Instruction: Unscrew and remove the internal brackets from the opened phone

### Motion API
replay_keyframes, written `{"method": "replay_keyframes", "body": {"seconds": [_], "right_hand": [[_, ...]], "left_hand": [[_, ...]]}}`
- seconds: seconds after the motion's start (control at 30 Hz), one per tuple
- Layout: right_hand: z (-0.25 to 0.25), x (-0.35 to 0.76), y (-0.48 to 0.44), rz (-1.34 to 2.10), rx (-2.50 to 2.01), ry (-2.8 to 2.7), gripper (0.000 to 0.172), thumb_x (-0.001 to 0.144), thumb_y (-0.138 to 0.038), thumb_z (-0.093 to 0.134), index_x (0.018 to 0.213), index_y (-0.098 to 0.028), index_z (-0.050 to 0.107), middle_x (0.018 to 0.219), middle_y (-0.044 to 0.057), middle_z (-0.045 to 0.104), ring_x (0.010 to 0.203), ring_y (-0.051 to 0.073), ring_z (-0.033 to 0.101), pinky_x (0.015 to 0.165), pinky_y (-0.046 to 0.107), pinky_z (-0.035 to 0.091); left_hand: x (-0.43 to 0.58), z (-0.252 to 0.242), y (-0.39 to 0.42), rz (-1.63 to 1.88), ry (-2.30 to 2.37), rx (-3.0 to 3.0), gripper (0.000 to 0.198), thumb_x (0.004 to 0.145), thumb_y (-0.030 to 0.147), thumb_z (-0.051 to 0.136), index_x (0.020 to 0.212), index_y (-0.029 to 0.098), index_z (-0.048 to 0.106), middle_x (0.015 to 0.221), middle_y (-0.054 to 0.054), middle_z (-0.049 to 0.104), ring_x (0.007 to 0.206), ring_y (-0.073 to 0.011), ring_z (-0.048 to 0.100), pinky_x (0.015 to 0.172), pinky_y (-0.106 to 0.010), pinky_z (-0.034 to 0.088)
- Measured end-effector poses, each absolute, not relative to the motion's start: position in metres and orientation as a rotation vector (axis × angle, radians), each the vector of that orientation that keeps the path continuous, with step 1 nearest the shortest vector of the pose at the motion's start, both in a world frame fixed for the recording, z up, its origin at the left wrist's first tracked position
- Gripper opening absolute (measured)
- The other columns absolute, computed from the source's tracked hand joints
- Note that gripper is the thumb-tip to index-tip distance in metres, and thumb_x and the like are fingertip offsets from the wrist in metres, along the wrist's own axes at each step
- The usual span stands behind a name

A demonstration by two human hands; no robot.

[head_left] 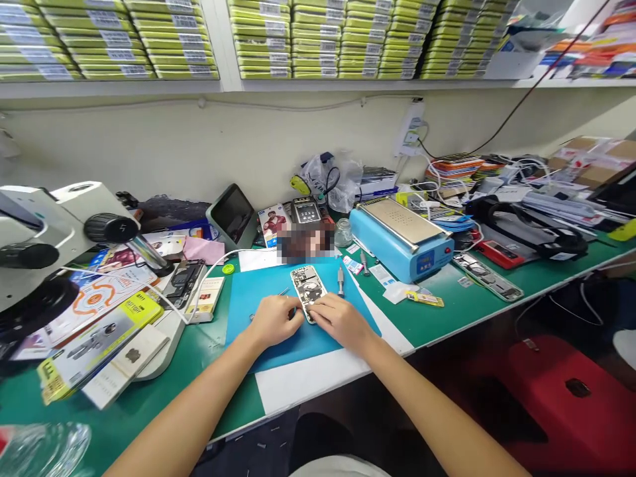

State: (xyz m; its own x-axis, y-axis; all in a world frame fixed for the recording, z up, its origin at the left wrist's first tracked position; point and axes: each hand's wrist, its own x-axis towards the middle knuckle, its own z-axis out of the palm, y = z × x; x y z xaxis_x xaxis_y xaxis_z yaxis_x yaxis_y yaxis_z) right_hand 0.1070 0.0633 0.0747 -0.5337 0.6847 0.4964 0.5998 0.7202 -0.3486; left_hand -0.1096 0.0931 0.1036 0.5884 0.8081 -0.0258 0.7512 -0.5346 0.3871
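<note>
Left hand (275,320) and right hand (344,322) are at the opened, white-edged rectangular phone (309,283) — whether either grasps, I cannot tell.

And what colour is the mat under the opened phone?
The mat is blue; the head view shows it.

The mat (265,283) appears matt and rubbery, the counter (199,361) smooth and glossy. The open phone (307,286) shows metallic parts; the screwdriver (340,281), shiny metal.
</note>
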Motion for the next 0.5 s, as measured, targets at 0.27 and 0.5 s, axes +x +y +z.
{"method": "replay_keyframes", "body": {"seconds": [0.27, 0.5], "right_hand": [[0.0754, 0.1064, 0.0681, 0.226, -0.926, -2.285, 0.03, 0.102, -0.037, 0.065, 0.127, -0.02, 0.066, 0.13, 0.009, 0.068, 0.107, 0.022, 0.07, 0.091, 0.043, 0.062], [0.0796, 0.1064, 0.0668, 0.211, -0.944, -2.296, 0.029, 0.102, -0.037, 0.064, 0.126, -0.021, 0.066, 0.13, 0.009, 0.068, 0.107, 0.022, 0.07, 0.091, 0.043, 0.062]], "left_hand": [[-0.1112, 0.1025, 0.0956, 0.246, 1.275, 2.418, 0.026, 0.103, 0.039, 0.065, 0.117, 0.017, 0.067, 0.114, -0.007, 0.07, 0.095, -0.0192, 0.069, 0.086, -0.039, 0.061], [-0.1117, 0.1007, 0.0962, 0.276, 1.247, 2.414, 0.026, 0.103, 0.039, 0.065, 0.116, 0.017, 0.068, 0.113, -0.007, 0.07, 0.095, -0.0191, 0.07, 0.085, -0.039, 0.061]]}}
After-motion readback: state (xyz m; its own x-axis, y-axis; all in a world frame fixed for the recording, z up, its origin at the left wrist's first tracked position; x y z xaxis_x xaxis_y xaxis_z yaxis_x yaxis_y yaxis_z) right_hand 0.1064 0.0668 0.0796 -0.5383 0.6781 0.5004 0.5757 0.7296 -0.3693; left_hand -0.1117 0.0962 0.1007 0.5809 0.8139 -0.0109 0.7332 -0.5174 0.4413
